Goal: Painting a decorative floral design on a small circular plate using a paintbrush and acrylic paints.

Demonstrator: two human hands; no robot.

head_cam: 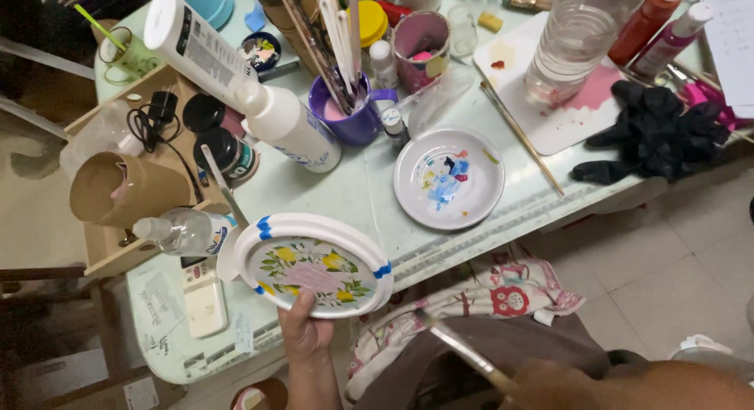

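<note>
Left hand (305, 331) grips one painted plate (312, 265) (blue-taped) — right hand (554, 385) pinches one brush (463, 352).

You're at a home craft table (550, 202): a mug of brushes (353, 111), a paint palette plate (449, 179), paint bottles (667, 25) crowd it, tiled floor (667, 276) beneath.

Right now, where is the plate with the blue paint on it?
The paint-palette plate sits on the table, right of the purple brush mug, left of the black gloves.
</note>
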